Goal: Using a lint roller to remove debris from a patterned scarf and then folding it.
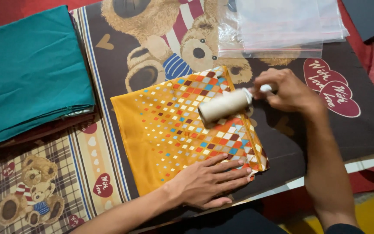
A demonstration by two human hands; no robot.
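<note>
A folded orange cloth [174, 130] printed with small coloured squares lies on a teddy-bear blanket [109, 86]. My left hand [208, 182] lies flat on the cloth's near right corner, fingers spread, pinning it down. My right hand [288, 91] grips the white handle of a lint roller [225, 105]. The roller's pale cylinder rests on the cloth's upper right part.
A stack of folded fabrics, teal on top [31, 69], sits at the left. Clear plastic bags [278, 26] lie at the top right. The table's near edge [360, 164] runs at the right, with red and yellow surfaces beyond it.
</note>
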